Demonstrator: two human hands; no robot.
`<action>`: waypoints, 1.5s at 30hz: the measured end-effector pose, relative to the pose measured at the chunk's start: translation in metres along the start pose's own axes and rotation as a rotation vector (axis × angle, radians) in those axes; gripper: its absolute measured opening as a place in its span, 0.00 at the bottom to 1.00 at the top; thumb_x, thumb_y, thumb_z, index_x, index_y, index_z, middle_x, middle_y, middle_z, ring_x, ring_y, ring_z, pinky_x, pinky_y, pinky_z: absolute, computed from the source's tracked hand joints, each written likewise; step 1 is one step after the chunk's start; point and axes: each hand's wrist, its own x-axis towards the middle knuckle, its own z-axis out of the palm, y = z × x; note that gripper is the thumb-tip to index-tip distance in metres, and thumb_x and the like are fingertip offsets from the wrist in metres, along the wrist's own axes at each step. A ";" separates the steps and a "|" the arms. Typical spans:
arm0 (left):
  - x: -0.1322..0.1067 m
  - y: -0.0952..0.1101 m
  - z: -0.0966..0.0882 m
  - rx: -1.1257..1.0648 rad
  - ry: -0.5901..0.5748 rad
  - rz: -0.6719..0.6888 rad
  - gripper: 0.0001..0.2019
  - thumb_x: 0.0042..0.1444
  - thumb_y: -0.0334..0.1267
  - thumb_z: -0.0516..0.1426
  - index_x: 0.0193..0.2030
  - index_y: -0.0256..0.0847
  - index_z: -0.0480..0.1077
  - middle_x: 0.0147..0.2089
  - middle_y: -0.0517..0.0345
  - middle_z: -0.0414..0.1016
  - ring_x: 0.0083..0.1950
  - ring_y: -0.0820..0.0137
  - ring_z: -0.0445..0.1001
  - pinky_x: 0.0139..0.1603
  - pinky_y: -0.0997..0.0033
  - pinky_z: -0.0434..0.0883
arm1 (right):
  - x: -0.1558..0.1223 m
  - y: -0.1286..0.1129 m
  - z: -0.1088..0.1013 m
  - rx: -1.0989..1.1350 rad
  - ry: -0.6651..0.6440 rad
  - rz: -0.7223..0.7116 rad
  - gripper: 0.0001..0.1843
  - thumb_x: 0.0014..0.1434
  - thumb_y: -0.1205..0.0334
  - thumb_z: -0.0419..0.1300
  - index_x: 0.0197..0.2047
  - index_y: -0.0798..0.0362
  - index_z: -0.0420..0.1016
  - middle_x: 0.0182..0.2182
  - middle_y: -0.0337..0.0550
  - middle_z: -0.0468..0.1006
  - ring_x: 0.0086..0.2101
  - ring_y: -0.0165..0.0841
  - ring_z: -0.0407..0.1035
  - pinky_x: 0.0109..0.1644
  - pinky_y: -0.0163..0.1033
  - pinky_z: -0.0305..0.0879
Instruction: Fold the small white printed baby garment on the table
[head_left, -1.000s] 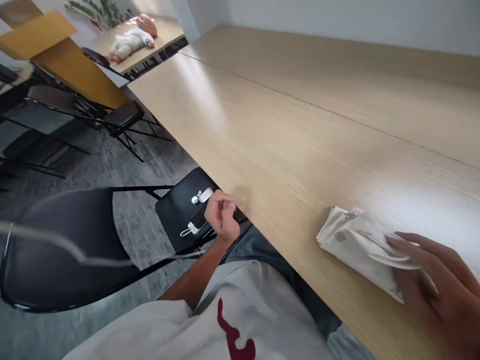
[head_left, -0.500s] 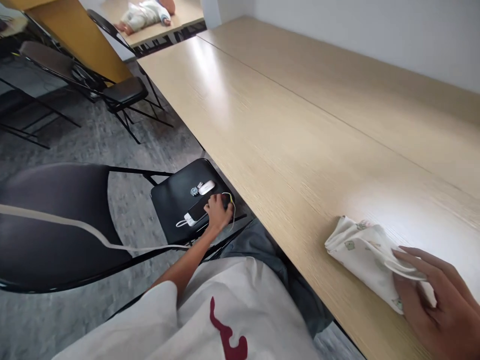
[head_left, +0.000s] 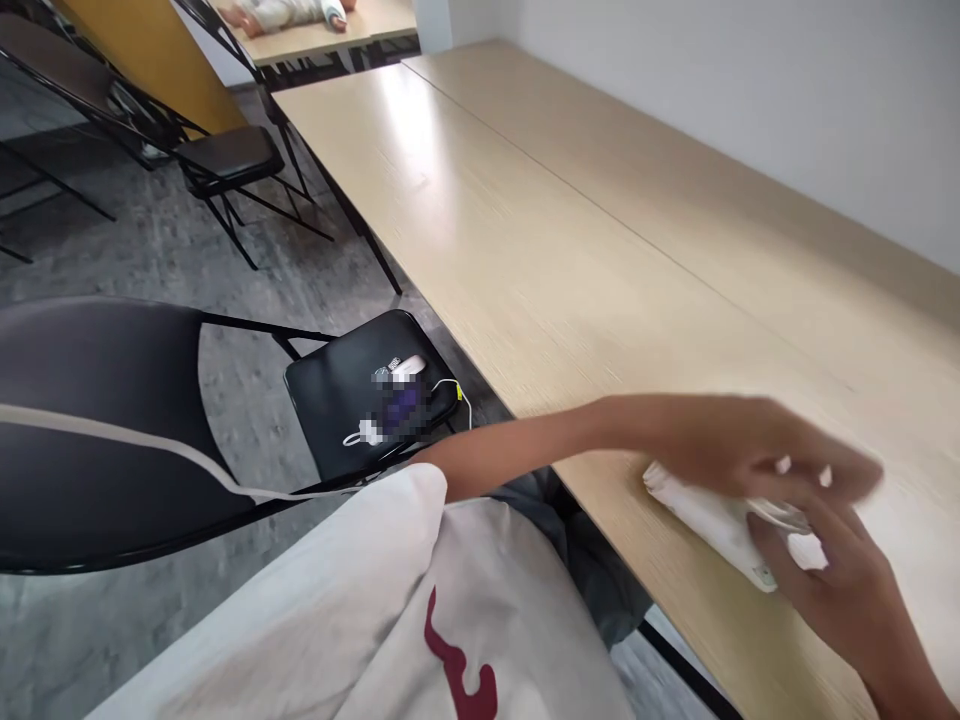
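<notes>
A folded white cloth with small prints point(head_left: 712, 520) lies on the long wooden table point(head_left: 570, 260) near its front edge. My right hand point(head_left: 832, 575) grips the cloth's near right end. My left hand point(head_left: 750, 450) reaches across my body and hovers, blurred, over the cloth with fingers spread; whether it touches the cloth is unclear. On the black chair seat point(head_left: 337, 400) to my left lie a phone point(head_left: 401, 410), a white cable and small items.
A black folding chair back point(head_left: 97, 430) stands close at the left. More folding chairs point(head_left: 225, 160) stand on the grey floor farther back. A doll in white clothes point(head_left: 292, 12) lies on a far table. A white wall runs behind the table.
My left hand has left the phone on the chair seat and swung right across the table edge to above the cloth. The view has tilted slightly.
</notes>
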 end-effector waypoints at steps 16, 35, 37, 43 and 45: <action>0.034 -0.108 0.020 0.147 0.009 0.087 0.08 0.58 0.35 0.60 0.44 0.36 0.70 0.40 0.54 0.73 0.39 0.70 0.69 0.41 0.70 0.65 | 0.019 0.010 0.001 -0.071 0.251 -0.060 0.16 0.50 0.75 0.52 0.41 0.50 0.69 0.43 0.47 0.70 0.40 0.40 0.69 0.40 0.42 0.66; 0.040 -0.105 0.032 0.323 0.373 0.273 0.14 0.61 0.25 0.51 0.49 0.40 0.70 0.55 0.49 0.68 0.54 0.66 0.72 0.52 0.69 0.72 | 0.020 0.014 -0.003 -0.225 0.415 -0.012 0.24 0.50 0.77 0.49 0.49 0.53 0.69 0.41 0.48 0.68 0.40 0.39 0.65 0.43 0.42 0.60; 0.040 -0.104 0.028 0.341 0.415 0.254 0.12 0.59 0.25 0.50 0.46 0.39 0.71 0.51 0.50 0.70 0.52 0.67 0.72 0.51 0.69 0.72 | 0.021 0.015 0.002 -0.176 0.326 0.018 0.27 0.49 0.77 0.50 0.51 0.53 0.69 0.41 0.48 0.68 0.40 0.40 0.65 0.43 0.42 0.61; 0.039 -0.103 0.022 0.464 0.399 0.108 0.09 0.55 0.25 0.52 0.39 0.39 0.70 0.46 0.52 0.72 0.51 0.64 0.69 0.54 0.62 0.70 | 0.018 0.010 0.003 -0.103 0.188 -0.011 0.29 0.49 0.68 0.57 0.57 0.53 0.70 0.46 0.49 0.70 0.46 0.44 0.64 0.50 0.48 0.60; 0.038 -0.102 0.023 0.412 0.393 0.083 0.10 0.54 0.26 0.53 0.41 0.39 0.69 0.45 0.53 0.72 0.49 0.65 0.70 0.52 0.63 0.70 | 0.017 0.007 -0.003 -0.061 0.205 -0.032 0.22 0.58 0.63 0.56 0.56 0.51 0.71 0.46 0.48 0.71 0.48 0.44 0.64 0.53 0.50 0.58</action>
